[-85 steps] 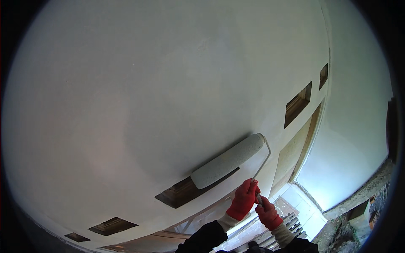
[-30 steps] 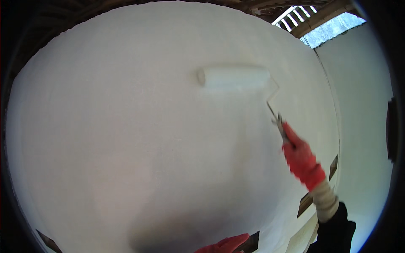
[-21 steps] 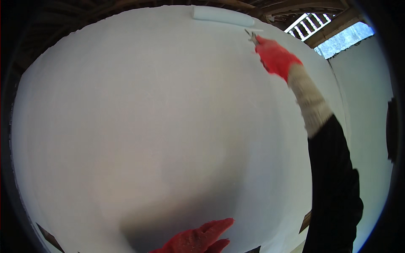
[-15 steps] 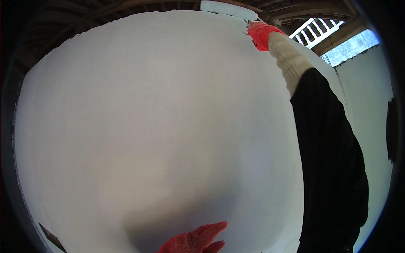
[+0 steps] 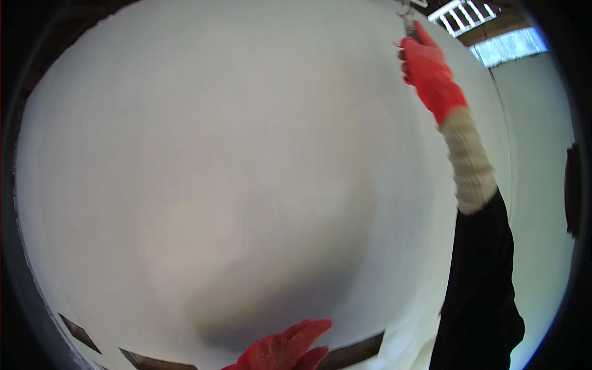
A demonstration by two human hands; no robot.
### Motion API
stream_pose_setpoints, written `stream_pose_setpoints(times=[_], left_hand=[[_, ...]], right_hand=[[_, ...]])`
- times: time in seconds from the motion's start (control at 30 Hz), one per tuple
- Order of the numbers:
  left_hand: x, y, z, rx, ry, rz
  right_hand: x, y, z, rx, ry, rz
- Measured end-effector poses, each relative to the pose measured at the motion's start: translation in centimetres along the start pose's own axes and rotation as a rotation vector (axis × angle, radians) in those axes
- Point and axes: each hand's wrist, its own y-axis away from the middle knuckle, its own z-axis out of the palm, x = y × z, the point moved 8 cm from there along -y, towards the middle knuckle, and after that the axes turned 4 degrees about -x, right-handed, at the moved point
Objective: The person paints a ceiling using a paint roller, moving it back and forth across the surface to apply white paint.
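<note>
Head view shows the paint roller handle (image 5: pixel 408 23) at the very top of the frame, a thin metal shank poking up out of the right hand (image 5: pixel 428 73) and running off the upper edge, so the roller sleeve itself is out of sight. Its long axis runs roughly up and down, leaning slightly left toward the top, and it points up the white wall (image 5: pixel 234 160). The right hand, in a red glove, is clenched round the handle with the arm stretched high, a cream cuff (image 5: pixel 468 163) and black sleeve (image 5: pixel 481 277) trailing below. The left hand (image 5: pixel 290 346), also gloved red, sits far below at the bottom edge, fingers spread and holding nothing, just in front of the wall near dark slots (image 5: pixel 354 345).
</note>
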Motion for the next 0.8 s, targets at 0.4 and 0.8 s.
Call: stream_pose_setpoints(times=[0.4, 0.8], left_hand=[[3.4, 11.6, 15.3, -0.455, 0.389, 0.187], [3.5, 20.8, 29.0, -0.565, 0.191, 0.341]], right_hand=[[8.4, 56.8, -15.4, -0.339, 0.444, 0.396], [6.5, 73.3, -15.6, -0.532, 0.371, 0.726]])
